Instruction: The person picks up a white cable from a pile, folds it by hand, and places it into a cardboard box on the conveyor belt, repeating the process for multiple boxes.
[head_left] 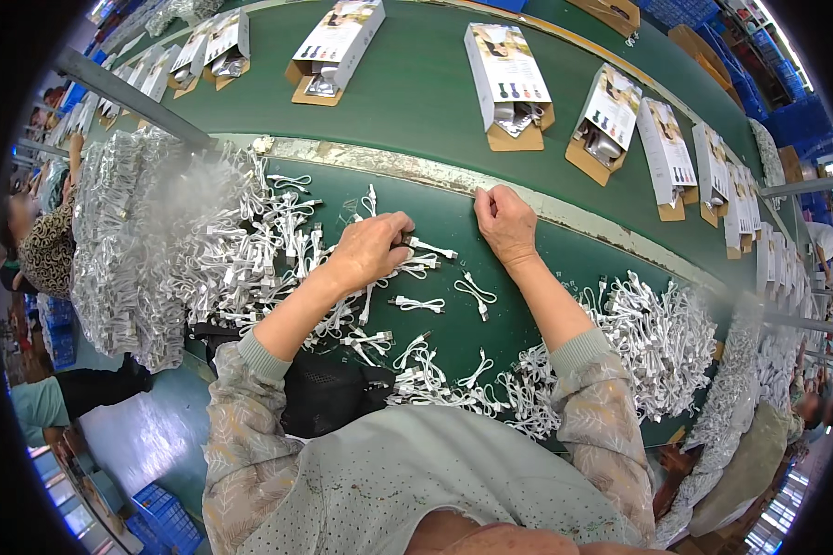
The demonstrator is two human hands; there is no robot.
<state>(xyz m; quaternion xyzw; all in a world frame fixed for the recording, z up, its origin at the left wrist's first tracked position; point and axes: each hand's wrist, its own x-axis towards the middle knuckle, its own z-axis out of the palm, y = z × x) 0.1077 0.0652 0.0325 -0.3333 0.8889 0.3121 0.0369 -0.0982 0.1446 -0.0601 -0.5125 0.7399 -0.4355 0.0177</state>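
Observation:
My left hand is closed in a pinch over the green worktop, at the edge of a heap of short white USB cables. From its fingertips a white USB cable sticks out to the right. My right hand is closed beside the worn strip along the far edge of the worktop. Its curled fingers hide whatever they may hold. Between my forearms lie a few single bundled cables, one a crossed loop and another a flat bundle.
Beyond the worn strip, open white boxes line a green belt. A second cable heap lies right of my right forearm. Bagged cables are stacked at left. Metal posts rise at both sides. Other people work nearby.

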